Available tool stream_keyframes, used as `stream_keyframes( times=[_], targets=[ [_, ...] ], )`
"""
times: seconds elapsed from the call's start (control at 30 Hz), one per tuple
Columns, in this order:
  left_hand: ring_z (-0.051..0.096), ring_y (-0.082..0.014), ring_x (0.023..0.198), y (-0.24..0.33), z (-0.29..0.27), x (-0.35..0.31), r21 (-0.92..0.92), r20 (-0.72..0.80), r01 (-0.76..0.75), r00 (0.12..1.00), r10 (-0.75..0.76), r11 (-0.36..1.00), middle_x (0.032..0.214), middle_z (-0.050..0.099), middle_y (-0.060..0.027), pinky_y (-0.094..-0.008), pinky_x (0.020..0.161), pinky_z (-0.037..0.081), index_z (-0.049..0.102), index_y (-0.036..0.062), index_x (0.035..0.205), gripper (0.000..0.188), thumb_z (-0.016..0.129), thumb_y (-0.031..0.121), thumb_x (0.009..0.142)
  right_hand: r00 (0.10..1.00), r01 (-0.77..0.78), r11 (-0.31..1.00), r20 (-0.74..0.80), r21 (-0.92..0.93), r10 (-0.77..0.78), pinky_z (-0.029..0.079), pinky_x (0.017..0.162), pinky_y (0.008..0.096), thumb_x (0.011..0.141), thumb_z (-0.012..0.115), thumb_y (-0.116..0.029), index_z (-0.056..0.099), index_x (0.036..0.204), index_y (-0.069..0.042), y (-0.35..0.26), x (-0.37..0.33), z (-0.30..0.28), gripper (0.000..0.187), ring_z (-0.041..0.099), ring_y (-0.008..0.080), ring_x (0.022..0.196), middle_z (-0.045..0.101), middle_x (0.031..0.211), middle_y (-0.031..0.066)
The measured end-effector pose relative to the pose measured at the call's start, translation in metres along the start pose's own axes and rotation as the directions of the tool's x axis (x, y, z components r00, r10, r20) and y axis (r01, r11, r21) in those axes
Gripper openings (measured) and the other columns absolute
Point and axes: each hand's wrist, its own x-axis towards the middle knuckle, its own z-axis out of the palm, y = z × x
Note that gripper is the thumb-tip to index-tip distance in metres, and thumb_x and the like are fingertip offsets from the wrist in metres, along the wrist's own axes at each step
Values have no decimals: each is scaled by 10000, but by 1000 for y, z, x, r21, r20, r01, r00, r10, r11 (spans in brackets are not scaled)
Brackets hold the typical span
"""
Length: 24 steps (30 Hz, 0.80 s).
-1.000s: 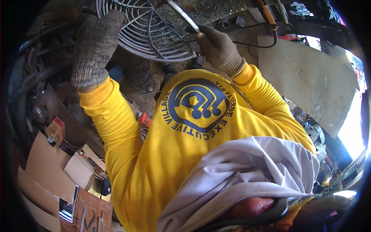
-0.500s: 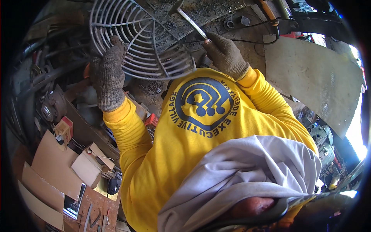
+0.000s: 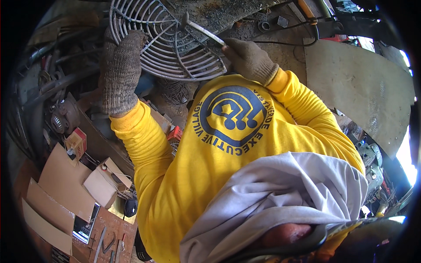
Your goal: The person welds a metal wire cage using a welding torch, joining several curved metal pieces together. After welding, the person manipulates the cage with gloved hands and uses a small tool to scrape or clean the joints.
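A rounded grey metal wire grille [image 3: 177,44] with curved concentric rods and cross bars tilts over the work surface at the top. My left hand [image 3: 122,65], in a brown knitted glove, is closed on its left side. In a matching glove, my right hand [image 3: 249,59] grips the end of a slim-handled metal hammer [image 3: 205,31]. The hammer's head lies over the grille's bars near their junction; whether it touches them I cannot tell. The left fingertips are partly hidden behind the rods.
Dark grit covers the worktop [image 3: 215,13] beyond the grille. An orange-handled tool with a black cable [image 3: 315,33] lies at the upper right, beside a large metal sheet [image 3: 355,83]. Cardboard pieces [image 3: 63,175] stand lower left. A wire coil [image 3: 174,90] sits below the grille.
The hammer has swung left and down, bringing its head over the grille. My right hand has shifted slightly left. The grille has moved slightly up and right, still in my left hand.
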Motion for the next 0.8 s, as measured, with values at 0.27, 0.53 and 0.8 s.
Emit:
stream_keyframes(
  times=[0.27,0.53,0.8],
  targets=[
    [512,-373,1216,-7,5,0,6,-22,-130,991,130,992,1317,526,-195,-467,1007,432,670,161,1150,268,559,197,909,999,-44,988,-4,147,45,513,741,416,997,489,-335,602,1194,-50,-9,-11,1,364,661,373,836,664,878,196],
    [598,-385,1067,-33,25,-20,-377,-72,32,995,-63,926,1174,626,-155,-467,913,480,673,134,1149,290,605,164,868,981,-83,937,-136,339,136,513,702,352,986,529,-316,589,1216,-13,-3,-7,-13,384,677,207,766,678,835,144],
    [661,-277,980,-27,17,-46,-975,222,203,848,-481,-93,1092,650,-196,-386,936,511,547,12,1297,379,539,15,918,965,-84,980,-229,183,126,502,701,346,966,563,-306,577,1230,16,29,-12,-37,417,659,245,760,659,830,177]
  ],
)
